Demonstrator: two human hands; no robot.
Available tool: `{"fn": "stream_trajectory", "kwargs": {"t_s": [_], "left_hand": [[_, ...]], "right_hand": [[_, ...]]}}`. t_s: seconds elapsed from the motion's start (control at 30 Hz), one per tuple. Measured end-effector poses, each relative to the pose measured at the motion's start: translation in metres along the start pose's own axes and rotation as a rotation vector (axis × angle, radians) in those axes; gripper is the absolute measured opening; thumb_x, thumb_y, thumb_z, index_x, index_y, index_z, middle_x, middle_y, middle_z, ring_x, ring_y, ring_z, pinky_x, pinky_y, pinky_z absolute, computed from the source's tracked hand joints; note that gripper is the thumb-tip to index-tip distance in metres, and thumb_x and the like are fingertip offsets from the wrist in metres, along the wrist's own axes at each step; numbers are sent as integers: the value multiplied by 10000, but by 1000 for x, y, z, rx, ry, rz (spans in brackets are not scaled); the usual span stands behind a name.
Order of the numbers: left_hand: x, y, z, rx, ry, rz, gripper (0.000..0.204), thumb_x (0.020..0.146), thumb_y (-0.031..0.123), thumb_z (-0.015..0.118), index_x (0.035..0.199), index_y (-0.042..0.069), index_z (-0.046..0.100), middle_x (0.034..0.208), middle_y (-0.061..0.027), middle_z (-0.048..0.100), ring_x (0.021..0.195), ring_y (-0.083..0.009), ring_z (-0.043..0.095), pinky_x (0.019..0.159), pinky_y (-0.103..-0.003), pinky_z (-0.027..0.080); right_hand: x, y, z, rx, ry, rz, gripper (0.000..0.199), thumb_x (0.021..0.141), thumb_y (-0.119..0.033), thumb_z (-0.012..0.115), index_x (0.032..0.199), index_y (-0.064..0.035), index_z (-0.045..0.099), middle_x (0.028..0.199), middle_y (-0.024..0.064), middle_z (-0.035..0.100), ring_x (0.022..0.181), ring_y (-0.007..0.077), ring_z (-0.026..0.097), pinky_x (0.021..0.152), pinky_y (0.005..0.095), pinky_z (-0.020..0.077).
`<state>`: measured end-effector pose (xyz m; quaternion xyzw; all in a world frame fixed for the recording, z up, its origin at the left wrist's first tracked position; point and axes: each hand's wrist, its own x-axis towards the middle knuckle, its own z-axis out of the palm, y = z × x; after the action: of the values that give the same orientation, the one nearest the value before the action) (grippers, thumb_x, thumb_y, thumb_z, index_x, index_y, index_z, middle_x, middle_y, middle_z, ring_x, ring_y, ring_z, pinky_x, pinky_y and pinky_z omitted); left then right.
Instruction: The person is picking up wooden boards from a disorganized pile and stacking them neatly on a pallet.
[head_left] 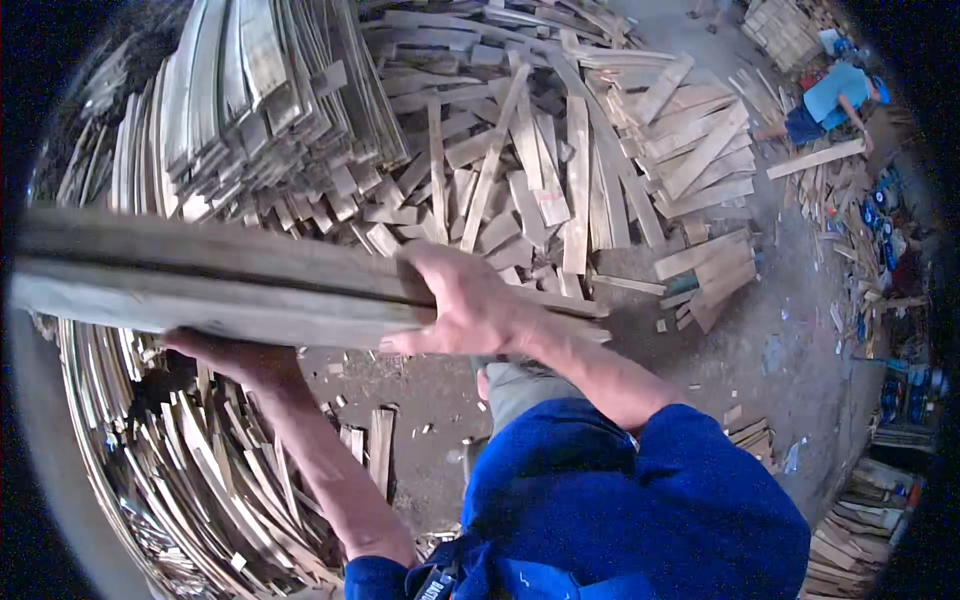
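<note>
The right hand (465, 298) grips long planks (220, 302); the left hand (245, 362) is under, grip hidden. They're up, not yet set down; loose boards (577, 180) remain.

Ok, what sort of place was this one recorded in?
Probably a timber yard or woodworking shed, judging by the tall stack of long slats at the upper left, the loose wood pieces strewn across the floor, and the held boards.
</note>
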<state>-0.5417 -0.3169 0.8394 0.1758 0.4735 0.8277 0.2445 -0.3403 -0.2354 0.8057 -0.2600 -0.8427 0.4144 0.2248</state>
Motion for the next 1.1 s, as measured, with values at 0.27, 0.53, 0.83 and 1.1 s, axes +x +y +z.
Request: {"fn": "stream_trajectory", "kwargs": {"t_s": [0.27, 0.53, 0.83, 1.1], "left_hand": [[-1, -26, -111, 243, 364, -76, 897, 830, 746, 349, 1500, 180, 161, 1500, -121, 278, 1333, -352, 356, 1087, -542, 354], [65, 35, -174, 216, 362, 10, 822, 885, 684, 316, 1478, 118, 252, 1475, -147, 323, 1314, -349, 381, 1095, -539, 332], [179, 112, -238, 135, 169, 58, 861, 822, 748, 375, 1441, 149, 351, 1432, -126, 389, 1256, -338, 424, 1052, -552, 352], [152, 134, -246, -61, -315, -233, 830, 839, 745, 336, 1422, 156, 386, 1395, -125, 427, 1226, -331, 436, 1037, -533, 353]], "right_hand": [[0, 5, 99, 113, -295, 215, 765, 704, -457, 764, 1202, 36, 457, 1119, 257, 553, 1027, 405, 556, 877, 455, 451], [-32, 78, 83, 544, -325, 731, 616, 891, -341, 625, 1396, -58, 412, 1251, 134, 579, 1114, 203, 563, 965, 357, 451], [-164, 88, 200, 1292, 288, 852, 866, 879, -701, 377, 1405, -14, 390, 1253, 122, 553, 1170, 225, 508, 992, 373, 411], [-124, 19, 255, 1570, 646, 653, 957, 823, -748, 413, 1439, -23, 311, 1385, 187, 440, 1224, 316, 472, 1043, 454, 372]]}}
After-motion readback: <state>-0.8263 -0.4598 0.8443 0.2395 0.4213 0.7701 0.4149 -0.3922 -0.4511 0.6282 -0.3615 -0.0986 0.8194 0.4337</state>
